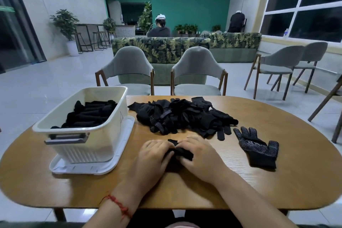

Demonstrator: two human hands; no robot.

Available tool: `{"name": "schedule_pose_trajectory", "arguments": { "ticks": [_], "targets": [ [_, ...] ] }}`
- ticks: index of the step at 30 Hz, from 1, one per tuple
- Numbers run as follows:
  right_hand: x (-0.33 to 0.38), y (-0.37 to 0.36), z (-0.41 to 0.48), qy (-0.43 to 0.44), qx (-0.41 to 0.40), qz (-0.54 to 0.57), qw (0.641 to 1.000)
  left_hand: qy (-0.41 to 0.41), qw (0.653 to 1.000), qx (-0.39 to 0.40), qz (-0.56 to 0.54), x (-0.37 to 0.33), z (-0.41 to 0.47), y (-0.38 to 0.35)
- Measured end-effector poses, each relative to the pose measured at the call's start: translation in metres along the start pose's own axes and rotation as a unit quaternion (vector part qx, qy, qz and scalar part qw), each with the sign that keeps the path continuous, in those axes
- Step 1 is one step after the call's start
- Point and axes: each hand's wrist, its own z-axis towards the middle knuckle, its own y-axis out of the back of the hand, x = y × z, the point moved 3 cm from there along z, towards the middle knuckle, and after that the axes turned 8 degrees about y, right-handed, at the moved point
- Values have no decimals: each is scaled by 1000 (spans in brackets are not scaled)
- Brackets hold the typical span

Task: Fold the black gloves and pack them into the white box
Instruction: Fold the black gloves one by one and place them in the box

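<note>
On the wooden table (pixel 277 181) in front of me lies a partly folded black glove (pixel 180 152), mostly covered by my hands. My left hand (pixel 153 155) and my right hand (pixel 199 155) both curl their fingers onto it from either side. Behind them is a loose pile of black gloves (pixel 181 114). One black dotted glove (pixel 259 146) lies flat, palm up, to the right. The white box (pixel 103 135) stands at the left on its white lid (pixel 118 159), holding several folded black gloves (pixel 92 113).
Two grey chairs (pixel 129 68) (pixel 198 68) face me across the table. More chairs (pixel 281 66) stand at the right by the window. Two people sit far back beyond a leaf-patterned sofa (pixel 166 46).
</note>
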Motion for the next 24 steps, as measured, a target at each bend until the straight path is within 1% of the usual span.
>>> {"name": "schedule_pose_trajectory", "arguments": {
  "ticks": [3, 5, 8, 10, 11, 12, 13, 14, 16, 17, 18, 19, 22, 24],
  "targets": [
    [1, 9, -1, -15, -15, 105, 994, 15, 999, 0, -40, -7, 0, 9],
    [4, 16, -4, -37, -11, 209, 977, 65, 991, 7, -115, -11, 0, 16],
    [11, 24, -6, -78, -1, 322, 943, 141, 964, -1, -227, -16, 0, 26],
    [15, 27, -6, -113, 0, 378, 919, 172, 942, 12, -289, -18, 2, 31],
    [16, 27, -6, -128, -1, 400, 908, 187, 925, 25, -330, -18, 3, 32],
    [17, 29, -5, -144, -4, 421, 895, 206, 901, 34, -380, -16, 5, 33],
    [16, 29, -4, -158, -11, 436, 886, 234, 867, 41, -438, -12, 6, 33],
    [17, 30, -4, -172, -19, 452, 875, 276, 822, 54, -495, -7, 7, 32],
    [16, 31, -3, -191, -23, 467, 863, 367, 726, 123, -568, 1, 7, 27],
    [14, 31, -4, -195, -19, 468, 862, 394, 697, 165, -576, 3, 7, 24],
    [14, 31, -4, -198, -15, 467, 862, 407, 684, 199, -572, 4, 6, 21],
    [11, 29, -5, -202, -10, 469, 859, 410, 681, 216, -566, 5, 5, 19],
    [6, 23, -6, -215, 3, 485, 848, 405, 693, 219, -555, 3, 6, 18],
    [5, 19, -6, -205, 16, 489, 848, 385, 707, 221, -550, 1, 6, 19]
  ]
}}
